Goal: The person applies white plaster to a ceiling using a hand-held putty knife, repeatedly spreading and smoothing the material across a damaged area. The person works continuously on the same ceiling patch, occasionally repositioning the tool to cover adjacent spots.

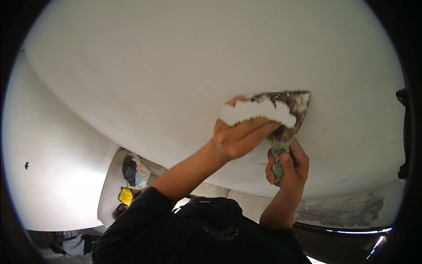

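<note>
Wrapped round the green handle of a putty knife [301,109], my right hand [295,166] is closed with its thumb along the grip. The wide, stained metal blade points up and lies against or close to the pale wall [167,57]. My left hand [239,137] is closed on a long piece heaped with white putty [257,111], its thumb above and its fingers below. The putty has a ragged edge and overlaps the blade in view. What lies under the putty is hidden. The left fingertips reach across the blade's lower part.
A recess [110,185] at the lower left holds bundled cloths [136,171] and a yellow object [125,196]. A rough grey patch [347,211] marks the wall at the lower right. Dark fittings [403,132] jut in at the right edge.
</note>
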Motion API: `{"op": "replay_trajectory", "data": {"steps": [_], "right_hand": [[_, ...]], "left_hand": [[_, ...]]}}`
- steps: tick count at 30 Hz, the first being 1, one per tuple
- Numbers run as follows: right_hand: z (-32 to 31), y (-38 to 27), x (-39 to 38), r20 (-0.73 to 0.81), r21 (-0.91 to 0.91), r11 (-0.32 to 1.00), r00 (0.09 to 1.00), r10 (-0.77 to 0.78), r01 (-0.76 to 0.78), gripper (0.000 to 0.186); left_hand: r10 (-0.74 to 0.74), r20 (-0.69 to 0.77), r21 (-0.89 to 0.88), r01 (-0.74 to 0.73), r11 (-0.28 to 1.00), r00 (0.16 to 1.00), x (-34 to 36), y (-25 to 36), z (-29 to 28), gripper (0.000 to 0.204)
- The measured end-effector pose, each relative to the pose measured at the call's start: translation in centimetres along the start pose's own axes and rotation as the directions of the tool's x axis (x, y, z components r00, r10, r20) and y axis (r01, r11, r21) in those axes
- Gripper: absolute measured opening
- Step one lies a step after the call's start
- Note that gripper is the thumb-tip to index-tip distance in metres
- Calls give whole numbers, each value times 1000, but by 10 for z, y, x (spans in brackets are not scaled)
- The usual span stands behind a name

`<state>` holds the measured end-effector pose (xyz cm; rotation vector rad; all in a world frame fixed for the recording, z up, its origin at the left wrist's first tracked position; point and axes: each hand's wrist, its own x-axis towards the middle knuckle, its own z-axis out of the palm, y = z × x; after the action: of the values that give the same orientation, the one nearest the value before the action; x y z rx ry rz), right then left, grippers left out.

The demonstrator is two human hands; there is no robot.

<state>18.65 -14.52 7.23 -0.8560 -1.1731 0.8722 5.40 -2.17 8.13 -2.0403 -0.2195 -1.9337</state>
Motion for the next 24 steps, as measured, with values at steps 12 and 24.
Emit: {"op": "replay_trajectory", "data": {"steps": [12, 24], "right_hand": [[-18, 3, -69, 44, -136, 991, 999, 17, -11, 40], [-118, 24, -178, -161, -79, 965, 958, 236, -251, 29]], "left_hand": [[-21, 456, -149, 99, 984, 890, -44, 47, -75, 32], [-122, 986, -39, 879, 475, 109, -184, 160, -33, 38]]}}
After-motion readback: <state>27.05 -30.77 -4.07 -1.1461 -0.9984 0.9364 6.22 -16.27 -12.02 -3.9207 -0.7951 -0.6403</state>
